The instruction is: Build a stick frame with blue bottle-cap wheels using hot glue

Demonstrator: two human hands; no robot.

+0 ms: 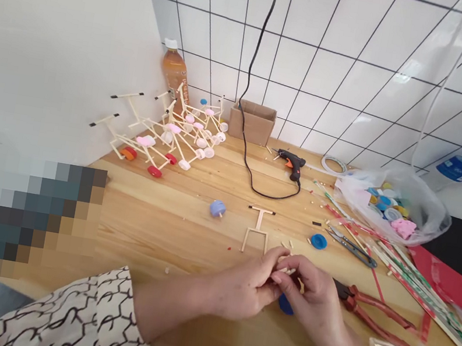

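My left hand (249, 291) and my right hand (315, 302) meet near the table's front, both with fingers closed. A short pale wooden stick piece (289, 271) shows between their fingertips; most of it is hidden. Under the fingers a dark blue bottle cap (286, 304) is partly visible, and I cannot tell whether it is held. Just beyond my hands lies a small stick frame (257, 229) with a black-tipped crossbar. To its left is a light-blue cap piece (217, 208) with a stick end poking out. A blue bottle cap (319, 241) lies to the right.
Several stick-built cars with cap wheels (172, 128) stand back left by a tea bottle (176, 72). A corded glue gun (291, 162) lies near a cardboard box (252, 122). Rightward are red-handled pliers (379, 319), snips (351, 246), skewers (428, 289) and a bag of caps (431, 221).
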